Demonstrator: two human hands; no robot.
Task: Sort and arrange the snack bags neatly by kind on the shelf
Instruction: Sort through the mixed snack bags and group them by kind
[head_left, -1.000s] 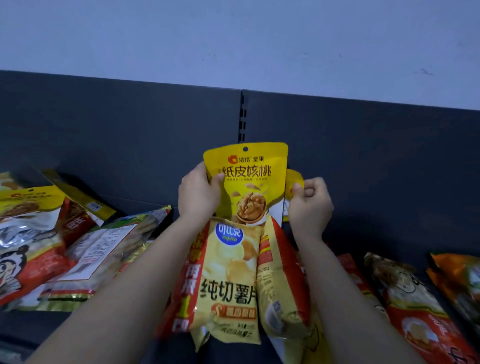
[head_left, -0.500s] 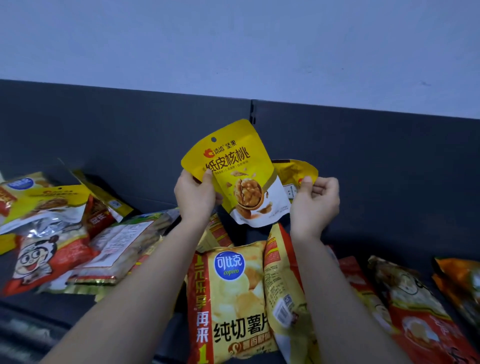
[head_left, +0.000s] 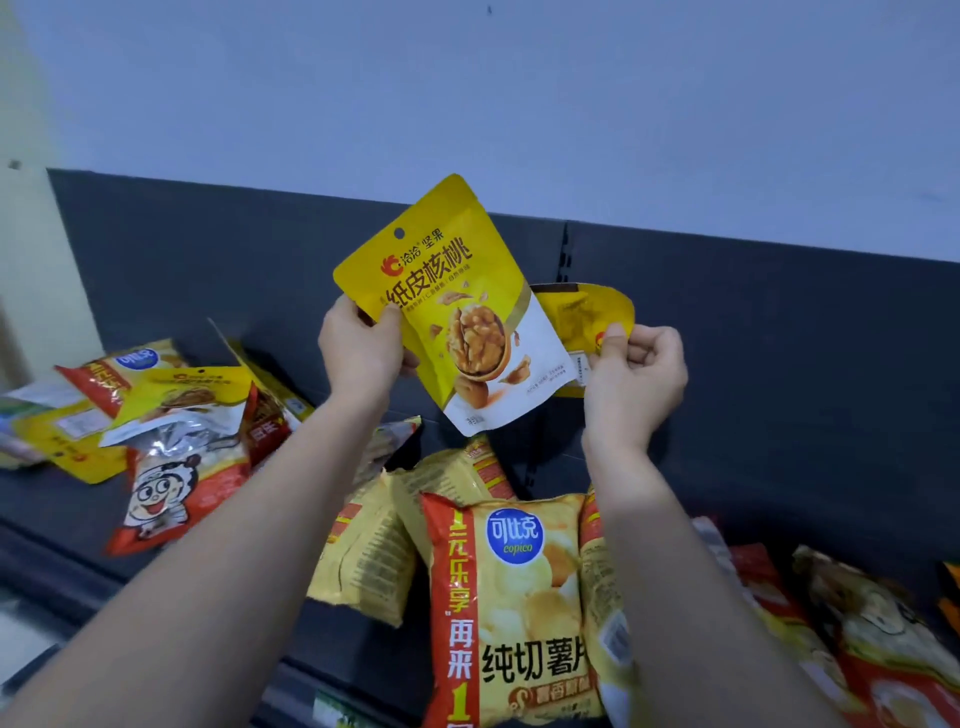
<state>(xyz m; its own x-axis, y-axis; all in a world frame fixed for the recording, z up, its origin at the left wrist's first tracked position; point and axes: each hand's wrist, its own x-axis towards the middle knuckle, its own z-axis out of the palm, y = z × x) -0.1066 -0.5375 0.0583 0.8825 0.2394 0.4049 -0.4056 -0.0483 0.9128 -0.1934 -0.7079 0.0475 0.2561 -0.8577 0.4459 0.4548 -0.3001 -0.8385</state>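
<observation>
Far left of the crisp bag (head_left: 511, 597), the mixed pile (head_left: 171, 431) lay unsorted on the shelf (head_left: 47, 499), with a similar yellow pouch (head_left: 192, 384) on top. Above and left of the crisp bag, your left hand (head_left: 358, 353) gripped the front walnut bag (head_left: 457, 306) by its left edge, thumb on the face and fingers behind. A second earlier both walnut bags stood upright together just above the crisp bag. You had since raised them clear and fanned them apart, with the front one tilted leftward. That suggested a matched pair, ready for a place of its own. Above and right of the crisp bag, your right hand (head_left: 634, 374) pinched the second walnut bag (head_left: 582, 317) at its lower edge, thumb against curled fingers. Further right, more bags (head_left: 857, 623) lay flat.
</observation>
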